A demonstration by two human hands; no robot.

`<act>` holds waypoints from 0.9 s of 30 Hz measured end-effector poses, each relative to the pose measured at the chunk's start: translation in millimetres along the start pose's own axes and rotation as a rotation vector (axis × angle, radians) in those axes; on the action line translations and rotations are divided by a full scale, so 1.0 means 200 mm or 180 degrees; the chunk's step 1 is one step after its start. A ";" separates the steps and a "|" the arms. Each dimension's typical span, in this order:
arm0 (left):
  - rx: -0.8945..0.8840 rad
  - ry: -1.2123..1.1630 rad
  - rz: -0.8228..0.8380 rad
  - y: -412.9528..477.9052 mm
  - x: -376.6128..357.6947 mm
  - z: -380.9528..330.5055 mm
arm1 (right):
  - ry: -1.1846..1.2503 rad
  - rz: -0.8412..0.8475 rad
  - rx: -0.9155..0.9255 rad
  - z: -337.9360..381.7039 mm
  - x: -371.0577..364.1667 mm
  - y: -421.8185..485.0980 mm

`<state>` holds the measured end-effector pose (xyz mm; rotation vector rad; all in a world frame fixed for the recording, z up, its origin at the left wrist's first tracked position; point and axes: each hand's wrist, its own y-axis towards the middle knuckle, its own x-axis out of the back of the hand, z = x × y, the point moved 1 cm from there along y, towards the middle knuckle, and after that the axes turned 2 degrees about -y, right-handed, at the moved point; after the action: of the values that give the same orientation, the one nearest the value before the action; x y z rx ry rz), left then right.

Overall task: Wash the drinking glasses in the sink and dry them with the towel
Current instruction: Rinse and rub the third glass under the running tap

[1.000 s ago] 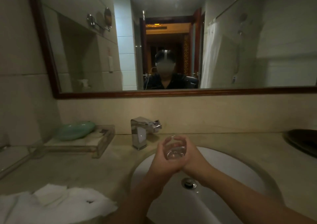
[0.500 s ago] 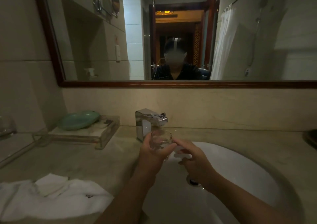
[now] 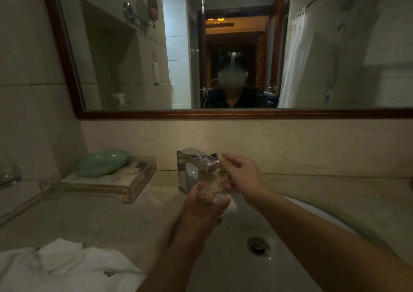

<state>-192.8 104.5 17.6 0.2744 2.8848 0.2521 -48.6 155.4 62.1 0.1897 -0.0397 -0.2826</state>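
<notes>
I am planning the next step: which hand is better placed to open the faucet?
Probably right: the right hand is beside the faucet, while the left hand grips the glass below the spout.

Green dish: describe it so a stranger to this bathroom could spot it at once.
Start at the chrome faucet behind the white sink. Left of it on the counter sits a clear tray, with the green dish on its left end. It is the only pale green, oval thing there.
</notes>
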 end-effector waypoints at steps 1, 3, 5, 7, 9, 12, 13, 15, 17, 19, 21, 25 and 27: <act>0.0002 0.0049 -0.0035 0.01 0.00 0.00 | -0.0032 0.0030 -0.0015 0.02 -0.03 0.03; -0.0016 0.0130 -0.0070 0.04 0.01 0.01 | -0.0137 -0.0047 -0.0107 0.05 -0.09 0.08; -0.0079 0.0220 -0.0015 0.05 0.01 0.01 | -0.0215 -0.0228 -0.0092 0.05 -0.12 0.12; -0.0120 0.0207 0.0003 0.05 0.01 0.01 | -0.0290 -0.0328 0.0003 0.04 -0.14 0.13; -0.0169 0.0258 -0.0039 0.06 0.00 0.01 | -0.0335 -0.0354 0.0048 0.03 -0.15 0.14; -0.0242 0.0432 -0.0087 0.07 0.00 0.00 | -0.0392 -0.0382 0.0067 0.01 -0.15 0.16; -0.0240 0.0449 -0.0125 0.08 0.00 0.00 | -0.0391 -0.0400 0.0071 0.01 -0.15 0.17; -0.0230 0.0446 -0.0170 0.07 0.00 0.00 | -0.0401 -0.0451 0.0059 0.00 -0.14 0.19; -0.0219 0.0504 -0.0198 0.07 -0.01 0.00 | -0.0372 -0.0449 -0.0010 -0.01 -0.14 0.20; -0.0220 0.0588 -0.0169 0.07 -0.02 -0.02 | -0.0375 -0.0291 -0.0121 0.00 -0.13 0.19; -0.0260 0.0749 -0.0124 0.07 -0.02 -0.03 | -0.0287 -0.0046 -0.0292 0.00 -0.10 0.16; -0.0090 0.0677 -0.0075 0.03 0.00 -0.07 | -0.0061 -0.0269 -0.0423 0.01 0.05 0.00; -0.0029 0.0846 -0.0103 0.03 0.01 -0.06 | -0.0515 -0.0125 0.0022 -0.02 0.12 -0.12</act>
<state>-196.2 109.4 30.4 0.2062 3.1459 0.3181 -32.5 127.1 54.9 0.1742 -0.1975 -0.3366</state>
